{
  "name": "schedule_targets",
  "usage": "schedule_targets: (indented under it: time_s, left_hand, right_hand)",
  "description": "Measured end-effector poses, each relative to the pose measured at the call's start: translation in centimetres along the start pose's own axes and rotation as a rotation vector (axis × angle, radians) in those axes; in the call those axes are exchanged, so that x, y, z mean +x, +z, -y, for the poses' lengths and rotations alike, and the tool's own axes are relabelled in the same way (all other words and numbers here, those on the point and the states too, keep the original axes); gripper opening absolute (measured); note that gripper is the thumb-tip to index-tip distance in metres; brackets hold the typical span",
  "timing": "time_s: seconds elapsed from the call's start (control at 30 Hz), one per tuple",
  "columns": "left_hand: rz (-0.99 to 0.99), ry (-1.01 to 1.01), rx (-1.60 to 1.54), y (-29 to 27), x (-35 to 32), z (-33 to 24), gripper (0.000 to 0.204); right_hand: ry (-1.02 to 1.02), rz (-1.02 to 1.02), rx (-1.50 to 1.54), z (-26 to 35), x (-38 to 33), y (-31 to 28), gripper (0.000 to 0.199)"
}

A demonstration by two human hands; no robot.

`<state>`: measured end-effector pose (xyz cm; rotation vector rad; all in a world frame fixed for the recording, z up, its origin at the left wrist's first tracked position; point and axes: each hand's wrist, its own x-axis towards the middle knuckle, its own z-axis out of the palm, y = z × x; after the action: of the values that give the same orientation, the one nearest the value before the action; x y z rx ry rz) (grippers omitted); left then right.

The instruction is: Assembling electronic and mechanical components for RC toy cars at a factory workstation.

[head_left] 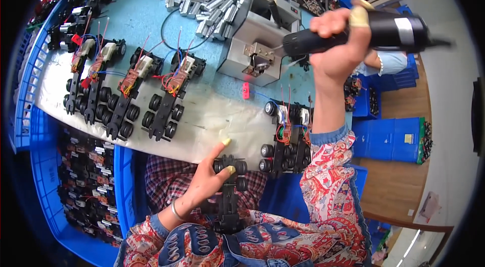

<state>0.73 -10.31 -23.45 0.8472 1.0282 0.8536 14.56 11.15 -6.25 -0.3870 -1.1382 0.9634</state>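
In my raised right hand [341, 39] is a black electric screwdriver [386, 32], my fingers wrapped round its body and its tip end pointing left toward a grey metal box-shaped machine [240, 57]. My left hand [204, 178] grips a black toy truck chassis [230, 201] with wheels, over my lap at the table's front edge. The left thumb rests on its wheeled end, while the index finger stretches toward the table. Yellow coverings sit on some fingertips of both hands. The chassis's underside is hidden.
Several chassis with wires [169, 90] line the table's left, and more [285, 138] stand at right. Silver metal cylinders [214, 2] are heaped at the back. A blue crate [121, 181] with chassis is at lower left; blue bins [386, 138] stand right, near another person's sleeve [393, 61].
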Motion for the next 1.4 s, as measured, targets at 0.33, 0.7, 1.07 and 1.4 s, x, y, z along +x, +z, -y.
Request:
schedule_targets:
  time_s: [0.33,0.7,1.07,1.4]
  left_hand:
    - [0.041,-0.073,-0.058,0.0,-0.1,-0.4,0.060]
    - [-0.011,-0.081,-0.018,0.1,-0.3,1.1,0.058]
    - [0.004,-0.146,-0.050,0.3,-0.1,0.1,0.058]
    - [-0.001,-0.116,-0.038,0.3,-0.1,0.3,0.059]
  right_hand:
    - [0.116,0.047,-0.258,-4.3,-1.5,-1.2,0.013]
    - [0.614,-0.047,0.065,0.5,-9.5,-0.9,0.021]
    - [0.618,0.192,-0.150,1.1,-17.3,-1.2,0.030]
    - [0.600,0.256,-0.264,1.0,-18.3,-1.7,0.030]
